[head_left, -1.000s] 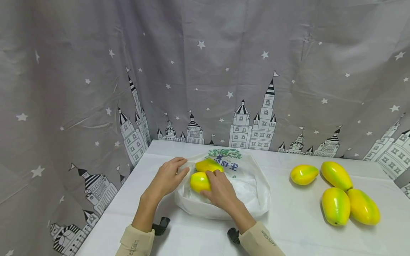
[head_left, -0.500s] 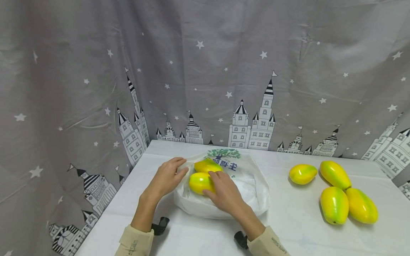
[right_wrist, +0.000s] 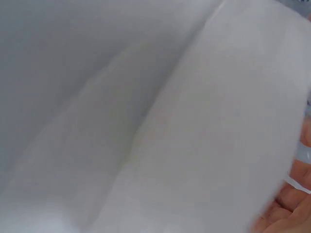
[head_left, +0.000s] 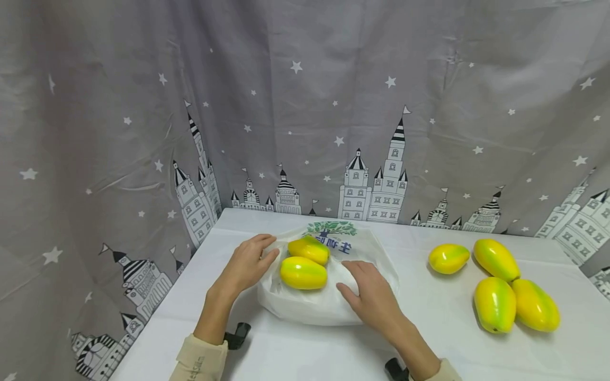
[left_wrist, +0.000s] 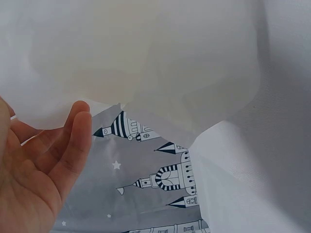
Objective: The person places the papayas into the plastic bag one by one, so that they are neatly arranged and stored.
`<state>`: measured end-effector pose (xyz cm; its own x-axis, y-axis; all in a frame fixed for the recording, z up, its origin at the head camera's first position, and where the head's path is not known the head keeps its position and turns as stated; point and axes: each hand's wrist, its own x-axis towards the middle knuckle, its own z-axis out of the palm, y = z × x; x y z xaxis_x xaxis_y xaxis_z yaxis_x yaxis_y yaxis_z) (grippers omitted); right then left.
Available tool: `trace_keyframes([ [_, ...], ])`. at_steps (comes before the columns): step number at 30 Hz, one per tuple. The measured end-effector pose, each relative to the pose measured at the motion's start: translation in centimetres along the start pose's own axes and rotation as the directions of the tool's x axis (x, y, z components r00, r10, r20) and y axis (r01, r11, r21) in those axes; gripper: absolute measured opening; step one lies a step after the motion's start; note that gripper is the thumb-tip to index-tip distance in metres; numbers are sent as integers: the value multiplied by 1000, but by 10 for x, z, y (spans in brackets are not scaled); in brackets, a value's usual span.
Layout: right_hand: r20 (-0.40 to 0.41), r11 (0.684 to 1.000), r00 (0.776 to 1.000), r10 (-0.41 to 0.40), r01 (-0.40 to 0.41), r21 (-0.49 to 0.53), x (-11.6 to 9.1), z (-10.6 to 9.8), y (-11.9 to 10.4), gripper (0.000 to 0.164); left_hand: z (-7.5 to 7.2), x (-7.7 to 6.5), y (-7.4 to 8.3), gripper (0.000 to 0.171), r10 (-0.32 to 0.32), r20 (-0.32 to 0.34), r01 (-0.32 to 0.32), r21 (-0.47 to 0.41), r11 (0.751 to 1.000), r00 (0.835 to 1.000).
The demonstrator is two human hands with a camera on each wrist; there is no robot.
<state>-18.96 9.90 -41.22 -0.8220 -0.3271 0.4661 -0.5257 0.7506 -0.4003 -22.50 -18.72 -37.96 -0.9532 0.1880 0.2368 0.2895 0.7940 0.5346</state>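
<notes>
A white plastic bag [head_left: 305, 313] with a green tree print lies with its mouth spread. Two glossy yellow-green mangoes rest in it, a front mango [head_left: 303, 273] and a back mango [head_left: 308, 250] touching behind it. My left hand [head_left: 248, 263] is at the bag's left rim, thumb and fingers apart. In the left wrist view, the left fingers [left_wrist: 73, 150] lie against or beside the thin plastic; which is unclear. My right hand [head_left: 374, 293] hovers over the bag's right part, thumb and fingers spread, holding nothing. White plastic covers most of the right wrist view.
On the white table [head_left: 443, 317] at right lie several more mangoes, one small mango [head_left: 448, 259] standing slightly apart from the group. Behind the table hangs a grey curtain [head_left: 305, 106] printed with castles and stars.
My right hand has let go of the front mango inside the bag and moved off to the right. The left hand has stayed at the rim.
</notes>
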Motion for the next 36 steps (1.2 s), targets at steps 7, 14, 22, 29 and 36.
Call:
trace_keyframes([
  [7, -40, 996, 995, 86, -87, -15, -15, -41, 32, 43, 1, 1, 0, 43, -3, 6, 3, 1, 1000, 1000],
  [14, -70, 989, 989, 131, -136, -65, -39, -67, 66, 40, 1, 0, 0, 43, -6, 8, 6, 8, 1000, 1000],
  [22, -165, 988, 981, 106, -122, -90, -58, -82, 88, 42, 0, -1, -3, 42, 3, -3, -3, 6, 1000, 1000],
  [29, -206, 983, 971, 122, -147, -112, -63, -103, 108, 42, 1, -1, -4, 42, 2, -5, -2, 4, 1000, 1000],
  [36, -184, 962, 960, 211, -237, -136, -65, -129, 134, 42, 0, 0, -3, 43, 1, 0, -1, 6, 1000, 1000],
])
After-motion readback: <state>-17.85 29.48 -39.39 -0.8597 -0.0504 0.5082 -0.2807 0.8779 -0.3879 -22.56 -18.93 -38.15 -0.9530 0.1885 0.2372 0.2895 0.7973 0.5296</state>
